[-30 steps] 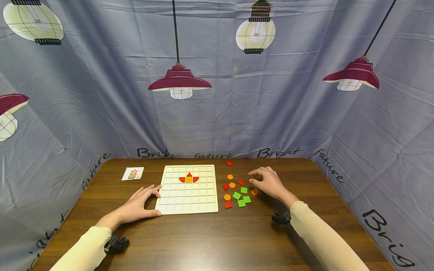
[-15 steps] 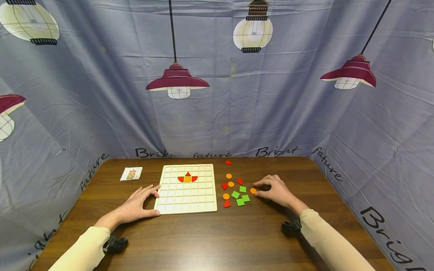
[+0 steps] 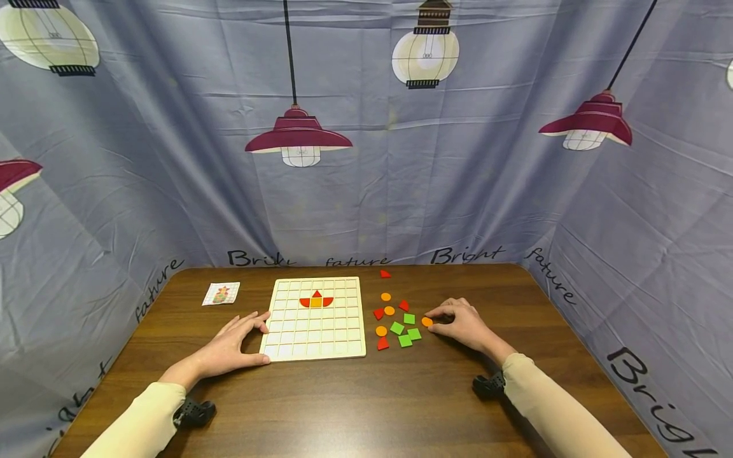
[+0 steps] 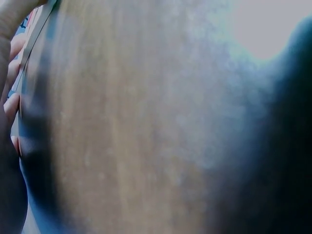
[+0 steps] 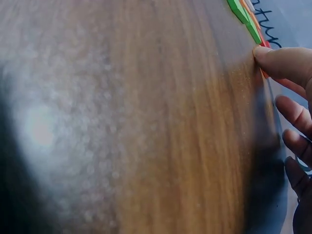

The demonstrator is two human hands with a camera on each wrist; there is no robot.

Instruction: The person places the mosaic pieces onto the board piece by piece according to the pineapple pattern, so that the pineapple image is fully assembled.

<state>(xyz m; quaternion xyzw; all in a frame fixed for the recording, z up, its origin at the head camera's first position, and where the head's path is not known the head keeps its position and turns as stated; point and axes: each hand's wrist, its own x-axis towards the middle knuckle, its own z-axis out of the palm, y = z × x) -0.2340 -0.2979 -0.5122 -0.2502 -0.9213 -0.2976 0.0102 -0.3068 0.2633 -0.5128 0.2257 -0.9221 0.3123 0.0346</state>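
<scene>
In the head view a cream grid board lies on the table. Three red pieces and an orange-yellow square form a small figure in its upper middle. My left hand rests at the board's left side, fingertips on the edge and thumb spread to the lower left corner. At right, my right hand has thumb and index finger at opposite sides of an orange disc, pinching it at table level. The right wrist view shows the thumb low against the tabletop.
Several green squares, orange discs and red pieces lie loose between board and right hand. One red piece sits near the table's back edge. A small pattern card lies left of the board. A printed curtain surrounds the table.
My right hand has come down and to the right onto the outermost orange disc, its thumb and index finger closing in on it. The left hand stays at the board's edge.
</scene>
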